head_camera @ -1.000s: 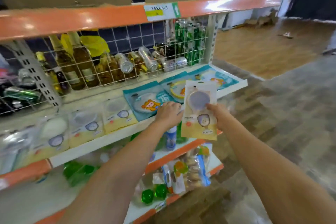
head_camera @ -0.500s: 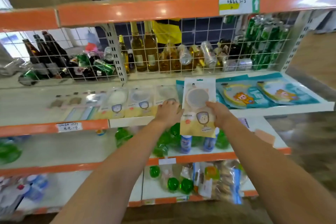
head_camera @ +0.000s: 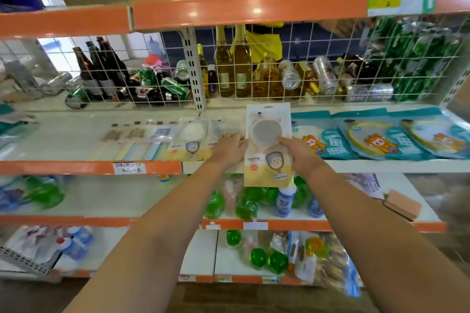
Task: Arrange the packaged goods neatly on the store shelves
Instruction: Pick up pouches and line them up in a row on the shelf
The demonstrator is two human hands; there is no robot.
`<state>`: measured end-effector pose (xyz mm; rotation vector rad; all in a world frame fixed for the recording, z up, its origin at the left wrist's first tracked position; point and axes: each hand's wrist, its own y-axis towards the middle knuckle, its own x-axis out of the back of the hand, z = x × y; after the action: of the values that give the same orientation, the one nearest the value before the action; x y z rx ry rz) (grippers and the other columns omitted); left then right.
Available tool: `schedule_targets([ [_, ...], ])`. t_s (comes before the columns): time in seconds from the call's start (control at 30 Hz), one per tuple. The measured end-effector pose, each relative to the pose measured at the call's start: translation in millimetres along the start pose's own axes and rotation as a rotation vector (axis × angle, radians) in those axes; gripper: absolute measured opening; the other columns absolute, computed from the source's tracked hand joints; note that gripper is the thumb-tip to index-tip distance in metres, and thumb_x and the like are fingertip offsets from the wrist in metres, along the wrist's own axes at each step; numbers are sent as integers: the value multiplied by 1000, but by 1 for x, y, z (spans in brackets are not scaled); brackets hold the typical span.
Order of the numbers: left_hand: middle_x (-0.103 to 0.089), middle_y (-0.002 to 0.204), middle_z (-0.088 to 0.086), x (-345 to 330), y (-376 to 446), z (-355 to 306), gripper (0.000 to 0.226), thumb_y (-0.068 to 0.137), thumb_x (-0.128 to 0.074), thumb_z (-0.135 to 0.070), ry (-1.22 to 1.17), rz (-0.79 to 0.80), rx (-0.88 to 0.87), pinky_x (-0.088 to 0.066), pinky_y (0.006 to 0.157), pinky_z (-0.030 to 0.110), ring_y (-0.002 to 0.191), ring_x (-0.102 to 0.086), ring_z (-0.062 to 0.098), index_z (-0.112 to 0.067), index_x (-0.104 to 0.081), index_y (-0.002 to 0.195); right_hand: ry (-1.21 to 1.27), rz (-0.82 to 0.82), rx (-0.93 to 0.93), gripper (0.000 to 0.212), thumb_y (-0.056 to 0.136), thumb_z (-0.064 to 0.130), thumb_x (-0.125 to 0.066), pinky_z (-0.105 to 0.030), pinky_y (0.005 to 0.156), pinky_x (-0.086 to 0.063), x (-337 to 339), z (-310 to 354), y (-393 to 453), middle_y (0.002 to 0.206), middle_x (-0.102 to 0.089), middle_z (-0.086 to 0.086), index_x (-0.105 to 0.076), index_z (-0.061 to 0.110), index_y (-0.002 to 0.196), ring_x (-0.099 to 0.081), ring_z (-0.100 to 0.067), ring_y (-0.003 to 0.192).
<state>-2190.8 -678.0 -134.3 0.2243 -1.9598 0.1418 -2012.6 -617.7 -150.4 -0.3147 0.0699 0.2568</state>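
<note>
Head view: my right hand [head_camera: 298, 154] pinches the yellow packet [head_camera: 268, 145] above the shelf [head_camera: 381, 165] edge, left hand [head_camera: 230, 147] flat on the packets [head_camera: 193, 140] there; I should lay it squarely alongside them.

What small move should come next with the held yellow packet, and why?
Probably lay the packet flat on the shelf, next to the matching packets. The right hand holds it upright above the edge, and the left hand rests on those packets.
</note>
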Motion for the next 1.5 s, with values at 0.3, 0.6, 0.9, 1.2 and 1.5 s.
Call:
schedule_targets([
  [0.3, -50, 76, 3, 4, 12, 5, 30, 100, -38, -34, -347, -11, 143, -34, 58, 29, 73, -51, 21, -11, -46, 82, -18, 22, -19, 44, 90, 23, -62, -50, 103, -42, -23, 5, 2, 123, -59, -20, -53, 1, 127, -56, -35, 115],
  [0.6, -63, 111, 16, 17, 22, 10, 34, 97, -52, -23, -885, 47, 312, -47, 82, 33, 91, -58, 24, 1, -57, 120, 37, 32, -77, 23, 93, 17, -58, -47, 93, -49, -41, 20, 10, 98, -64, -17, -55, 6, 112, -63, -31, 86],
  [0.9, -57, 99, 13, 28, 42, 34, 19, 97, -52, -23, -841, -22, 376, -43, 78, 32, 89, -53, 24, -6, -59, 96, -48, -1, -72, 30, 98, 19, -49, -32, 85, -50, -36, 30, 30, 115, -63, -11, -54, 7, 125, -59, -23, 97],
  [1.2, -56, 104, 12, 37, 66, 61, 33, 97, -51, -18, -814, -156, 474, -40, 80, 32, 94, -52, 25, 2, -56, 123, -187, -94, 8, 26, 97, 21, -49, -35, 93, -49, -36, 30, 52, 117, -64, -8, -58, 9, 119, -59, -23, 110],
  [1.5, -60, 121, 21, 35, 88, 76, 36, 94, -55, -17, -626, -108, 541, -42, 75, 32, 109, -59, 35, 4, -56, 123, -325, -109, 95, 26, 98, 18, -47, -40, 96, -49, -38, 25, 68, 109, -64, -6, -58, 8, 119, -58, -21, 102],
])
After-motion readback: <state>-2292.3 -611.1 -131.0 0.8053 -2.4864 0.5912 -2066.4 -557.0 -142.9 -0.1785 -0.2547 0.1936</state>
